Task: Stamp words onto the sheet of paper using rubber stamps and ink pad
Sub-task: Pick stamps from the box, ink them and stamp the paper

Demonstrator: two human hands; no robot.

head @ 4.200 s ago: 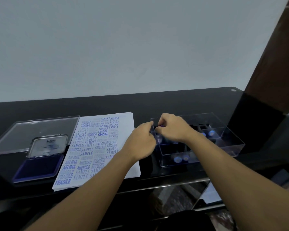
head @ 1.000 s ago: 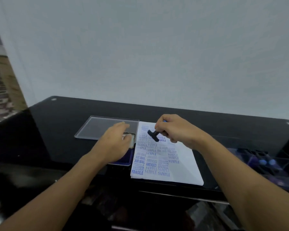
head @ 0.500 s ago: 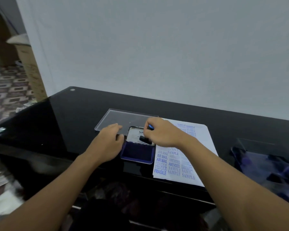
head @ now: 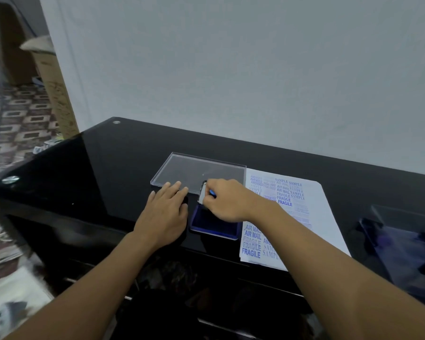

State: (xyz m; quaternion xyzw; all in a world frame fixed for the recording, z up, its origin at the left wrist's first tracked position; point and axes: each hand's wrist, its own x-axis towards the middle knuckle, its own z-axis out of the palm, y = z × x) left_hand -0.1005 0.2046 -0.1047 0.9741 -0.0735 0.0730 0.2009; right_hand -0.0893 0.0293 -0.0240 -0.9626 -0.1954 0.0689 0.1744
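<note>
Inking looks to be the step in hand: the right hand has its fingers curled round a small stamp, of which only the blue handle tip shows. It holds the stamp low over the far end of the open ink pad, close to the pad's raised lid. Whether the rubber face touches the blue pad cannot be told, since the hand hides it. The stamp is probably light and stiff, and best pinched by its handle and kept upright so the face lands flat; once wet, that face could smear skin or paper. The ink pad looks light too and could slide on the glossy black table, so a steadying touch at its side may help. The left hand lies flat on the table with straight fingers, holding nothing, just left of the pad, its fingertips at the near edge of a clear tray. The two hands are near each other but apart. The sheet of paper, thin and likely to shift, lies just right of the pad, already crowded with blue words, with the right forearm crossing above it. A clear box, blurred, sits well to the right.
</note>
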